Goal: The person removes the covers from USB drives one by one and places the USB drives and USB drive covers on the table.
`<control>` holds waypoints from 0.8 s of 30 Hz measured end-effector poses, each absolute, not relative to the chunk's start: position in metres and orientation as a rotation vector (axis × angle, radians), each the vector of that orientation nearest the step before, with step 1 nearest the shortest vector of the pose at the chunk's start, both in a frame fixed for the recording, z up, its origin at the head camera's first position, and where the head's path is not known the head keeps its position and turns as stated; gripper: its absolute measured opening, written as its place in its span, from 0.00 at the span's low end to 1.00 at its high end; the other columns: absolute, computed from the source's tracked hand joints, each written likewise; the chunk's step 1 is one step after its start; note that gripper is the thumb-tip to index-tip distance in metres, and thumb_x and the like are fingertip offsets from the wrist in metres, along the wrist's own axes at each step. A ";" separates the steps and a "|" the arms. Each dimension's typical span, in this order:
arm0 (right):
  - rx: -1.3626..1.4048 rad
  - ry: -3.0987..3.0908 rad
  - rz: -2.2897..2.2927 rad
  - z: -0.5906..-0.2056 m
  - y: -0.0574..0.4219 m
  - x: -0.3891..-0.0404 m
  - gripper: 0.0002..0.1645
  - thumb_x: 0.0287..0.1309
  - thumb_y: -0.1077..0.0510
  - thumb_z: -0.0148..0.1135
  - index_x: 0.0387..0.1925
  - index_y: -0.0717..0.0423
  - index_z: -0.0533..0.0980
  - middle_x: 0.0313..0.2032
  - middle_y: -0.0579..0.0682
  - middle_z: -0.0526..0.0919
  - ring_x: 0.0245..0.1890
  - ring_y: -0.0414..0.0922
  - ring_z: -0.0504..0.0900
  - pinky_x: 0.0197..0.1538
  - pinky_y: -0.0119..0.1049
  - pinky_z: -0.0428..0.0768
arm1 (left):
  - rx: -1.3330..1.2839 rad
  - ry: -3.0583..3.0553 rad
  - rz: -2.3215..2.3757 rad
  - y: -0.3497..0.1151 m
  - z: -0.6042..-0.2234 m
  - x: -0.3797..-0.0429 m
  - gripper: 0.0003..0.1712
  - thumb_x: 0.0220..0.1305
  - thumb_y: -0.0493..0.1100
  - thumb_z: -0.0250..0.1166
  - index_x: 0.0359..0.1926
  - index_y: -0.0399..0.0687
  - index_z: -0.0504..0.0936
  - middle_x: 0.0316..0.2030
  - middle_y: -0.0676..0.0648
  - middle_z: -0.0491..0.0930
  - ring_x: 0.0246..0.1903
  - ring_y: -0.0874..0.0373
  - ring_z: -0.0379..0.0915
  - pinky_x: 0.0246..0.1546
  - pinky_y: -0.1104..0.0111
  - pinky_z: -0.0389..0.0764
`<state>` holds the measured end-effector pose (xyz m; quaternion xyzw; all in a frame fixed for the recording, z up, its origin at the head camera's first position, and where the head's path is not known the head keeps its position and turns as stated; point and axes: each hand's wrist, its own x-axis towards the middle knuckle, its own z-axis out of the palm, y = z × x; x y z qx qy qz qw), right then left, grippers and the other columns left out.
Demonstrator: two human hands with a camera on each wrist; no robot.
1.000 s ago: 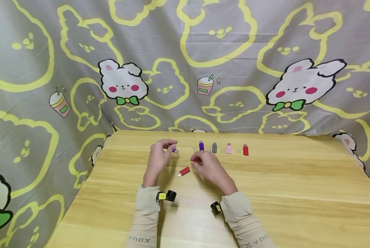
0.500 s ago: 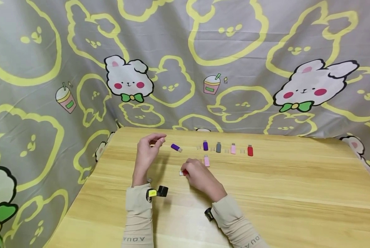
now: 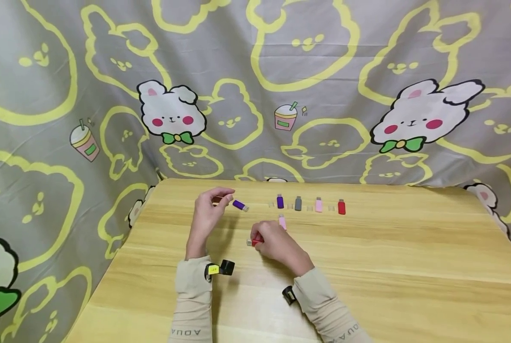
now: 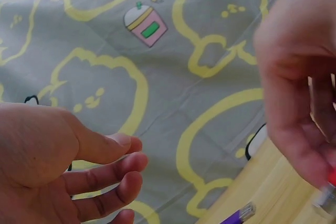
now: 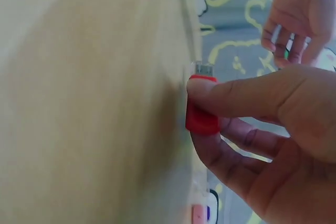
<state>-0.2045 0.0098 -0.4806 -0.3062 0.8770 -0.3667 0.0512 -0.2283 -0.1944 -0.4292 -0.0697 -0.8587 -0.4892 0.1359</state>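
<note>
Mid-frame, the right hand [image 3: 278,244] pinches a red stick [image 5: 202,124]; a quick swing could bump the pink stick [image 3: 282,220] beside it. The left hand [image 3: 205,215] is loose, holding nothing.

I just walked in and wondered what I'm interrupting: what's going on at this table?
A person is handling USB sticks at a wooden table. Their right hand pinches a red stick, metal plug showing. Their left hand, with nothing visible in it, is near a purple stick lying on the table. Toward the far edge is a row: another purple stick, a gray stick, a pink stick and another red stick. A second pink stick lies in front, partly hidden by the right hand.
</note>
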 end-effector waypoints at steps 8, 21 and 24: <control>-0.735 2.583 -1.389 -0.457 0.042 -0.213 0.09 0.57 0.72 0.72 0.36 0.58 0.83 0.32 0.48 0.85 0.32 0.40 0.82 0.39 0.33 0.83 | -0.356 -2.611 -1.449 -0.174 -0.432 -0.227 0.11 0.73 0.36 0.64 0.51 0.37 0.87 0.45 0.41 0.87 0.41 0.50 0.82 0.41 0.62 0.82; -0.628 2.635 -1.578 -0.441 0.076 -0.218 0.07 0.57 0.69 0.74 0.38 0.60 0.85 0.33 0.48 0.87 0.35 0.43 0.85 0.42 0.40 0.85 | -0.716 -2.662 -1.651 -0.139 -0.440 -0.229 0.13 0.68 0.36 0.69 0.51 0.35 0.86 0.46 0.41 0.87 0.42 0.47 0.85 0.45 0.57 0.85; -0.628 2.647 -1.568 -0.439 0.078 -0.218 0.07 0.57 0.68 0.74 0.38 0.60 0.85 0.32 0.48 0.87 0.35 0.44 0.85 0.43 0.42 0.85 | -0.715 -2.631 -1.688 -0.135 -0.440 -0.228 0.12 0.67 0.35 0.69 0.49 0.32 0.85 0.44 0.39 0.87 0.39 0.45 0.86 0.43 0.57 0.86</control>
